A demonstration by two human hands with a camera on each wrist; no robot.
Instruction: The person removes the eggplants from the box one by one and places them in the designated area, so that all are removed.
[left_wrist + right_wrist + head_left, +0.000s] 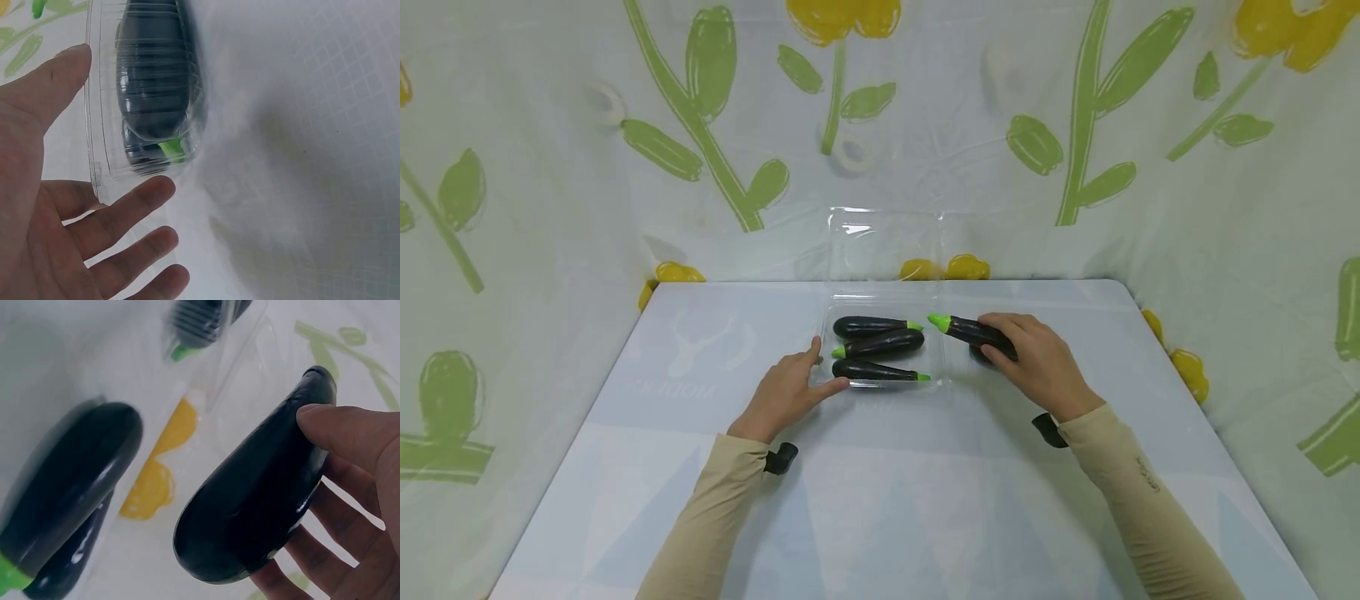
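My right hand (1037, 358) holds a dark eggplant (970, 330) with a bright green stem end, raised beside the clear box. Thumb and fingers grip the held eggplant (250, 487) from both sides in the right wrist view. Inside the clear plastic box (934, 350) lie three eggplants (880, 343) side by side. My left hand (782, 392) rests at the box's left front corner, thumb at the front and fingers along the left side. In the left wrist view its fingers (125, 219) are fairly straight, and the thumb touches the box rim.
Other eggplants (75, 481) lie on the table right of the box, mostly hidden by the right hand in the head view. The box's clear lid (886, 250) stands raised at the back. A flower-patterned curtain (955, 125) surrounds the white table (887, 500).
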